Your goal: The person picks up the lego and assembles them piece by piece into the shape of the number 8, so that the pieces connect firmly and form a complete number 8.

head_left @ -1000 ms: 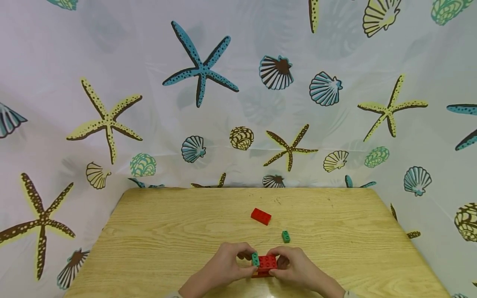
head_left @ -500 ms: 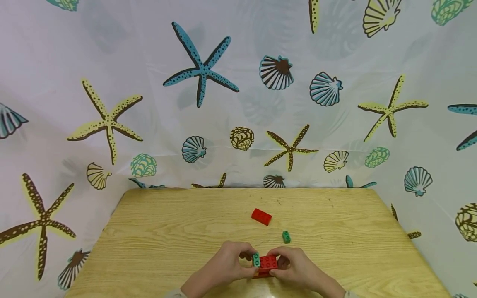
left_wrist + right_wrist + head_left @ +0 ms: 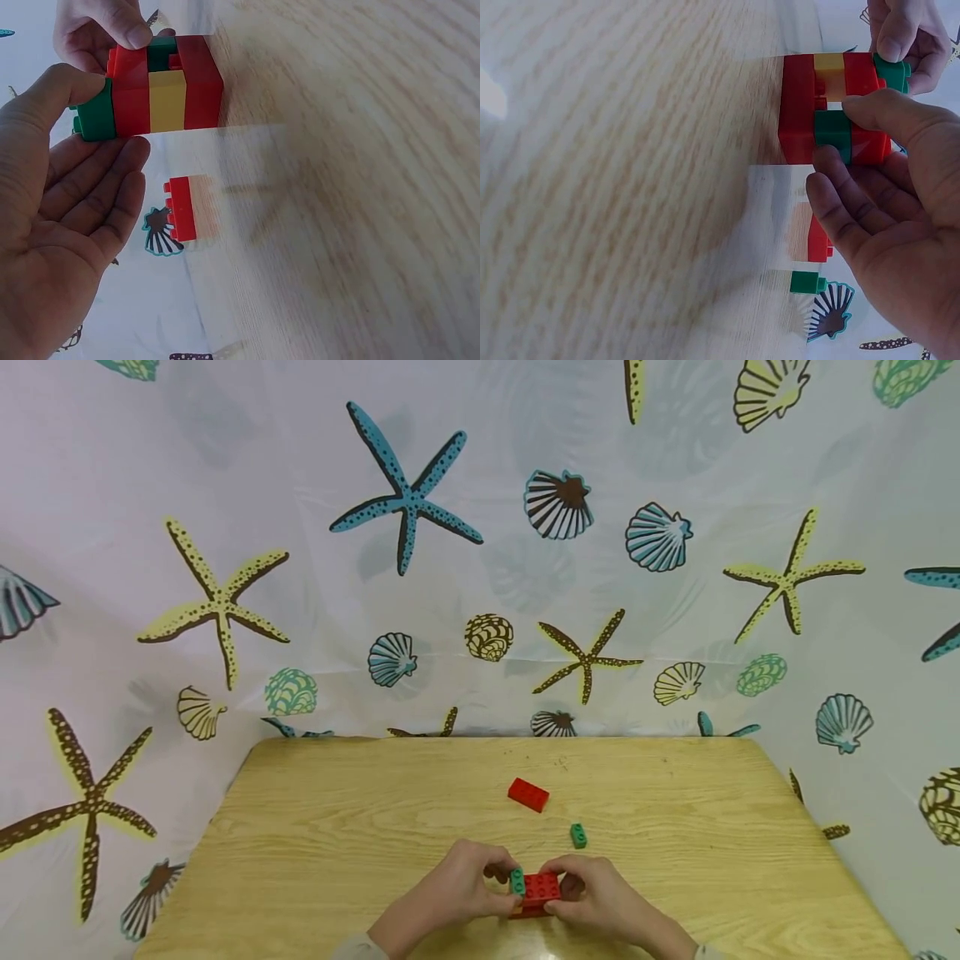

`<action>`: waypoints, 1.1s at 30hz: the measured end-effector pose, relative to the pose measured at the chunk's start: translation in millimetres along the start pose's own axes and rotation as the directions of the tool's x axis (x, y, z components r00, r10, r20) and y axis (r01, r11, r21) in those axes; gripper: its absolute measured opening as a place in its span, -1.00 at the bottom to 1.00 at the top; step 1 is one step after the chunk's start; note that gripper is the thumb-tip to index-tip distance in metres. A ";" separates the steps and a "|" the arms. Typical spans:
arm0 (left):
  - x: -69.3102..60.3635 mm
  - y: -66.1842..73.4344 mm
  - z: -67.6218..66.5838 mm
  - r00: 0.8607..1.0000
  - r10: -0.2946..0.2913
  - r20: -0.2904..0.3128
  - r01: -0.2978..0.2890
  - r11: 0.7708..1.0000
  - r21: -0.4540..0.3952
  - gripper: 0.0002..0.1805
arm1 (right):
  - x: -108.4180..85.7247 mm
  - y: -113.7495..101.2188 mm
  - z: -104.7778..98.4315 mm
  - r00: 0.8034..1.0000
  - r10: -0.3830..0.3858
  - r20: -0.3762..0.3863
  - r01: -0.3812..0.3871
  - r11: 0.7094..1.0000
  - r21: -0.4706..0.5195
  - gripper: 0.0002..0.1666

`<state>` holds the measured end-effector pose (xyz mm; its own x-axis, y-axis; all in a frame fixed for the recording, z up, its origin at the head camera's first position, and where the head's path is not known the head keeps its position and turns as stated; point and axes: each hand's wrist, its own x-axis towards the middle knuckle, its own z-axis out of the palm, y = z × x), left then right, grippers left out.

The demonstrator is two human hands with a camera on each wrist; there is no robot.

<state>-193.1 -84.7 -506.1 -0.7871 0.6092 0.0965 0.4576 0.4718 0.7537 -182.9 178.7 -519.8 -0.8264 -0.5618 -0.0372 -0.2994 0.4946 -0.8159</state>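
High head view, wrist views near bricks [image 3: 166, 101]

The left hand [image 3: 467, 887] and the right hand [image 3: 594, 893] face each other, near but apart, each pinching between thumb and fingers. Both thumbs lie toward the body; the wrists [image 3: 397, 929] slant inward.

Can pass over worktop [image 3: 337, 827] to either side; runs into green brick [image 3: 578, 836], then red brick [image 3: 528, 795], beyond stack [image 3: 542, 887]; ends at curtain [image 3: 450, 593] along far edge.
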 end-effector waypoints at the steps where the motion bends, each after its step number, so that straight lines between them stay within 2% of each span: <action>1: 0.6 -0.6 0.3 1.000 0.002 0.000 -0.002 1.000 0.001 -0.78 | 0.1 0.7 -0.1 1.000 0.003 -0.001 -0.003 1.000 -0.005 -0.63; 12: -2.1 -6.4 4.4 0.998 0.055 -0.025 -0.054 0.998 0.017 -0.77 | -2.1 -0.1 0.7 1.000 -0.015 -0.005 0.015 0.999 0.035 -0.63; 15: -3.1 -8.4 4.9 0.998 0.059 -0.025 -0.060 0.998 -0.013 -0.76 | -2.0 0.0 1.0 1.000 -0.011 -0.007 0.011 0.999 0.031 -0.63; 22: -7.5 -14.3 9.9 0.999 0.018 -0.042 -0.023 0.992 -0.124 -0.62 | -0.5 -1.2 0.0 1.000 -0.015 -0.021 0.015 1.000 0.002 -0.63; 29: -8.3 -16.8 15.0 0.995 0.034 -0.088 -0.049 0.985 -0.163 -0.58 | -0.1 1.2 -0.8 0.999 -0.013 -0.029 0.013 1.000 0.000 -0.63; 33: -8.8 -16.4 16.9 0.996 0.029 -0.090 -0.044 0.984 -0.173 -0.59 | -1.1 3.0 -1.2 0.999 -0.015 -0.031 0.014 1.000 -0.023 -0.60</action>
<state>-186.7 -87.0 -530.3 -0.8073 0.5632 0.1763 0.4135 0.3267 0.8499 -183.4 181.7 -521.5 -0.8363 -0.5482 -0.0075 -0.3219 0.5020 -0.8027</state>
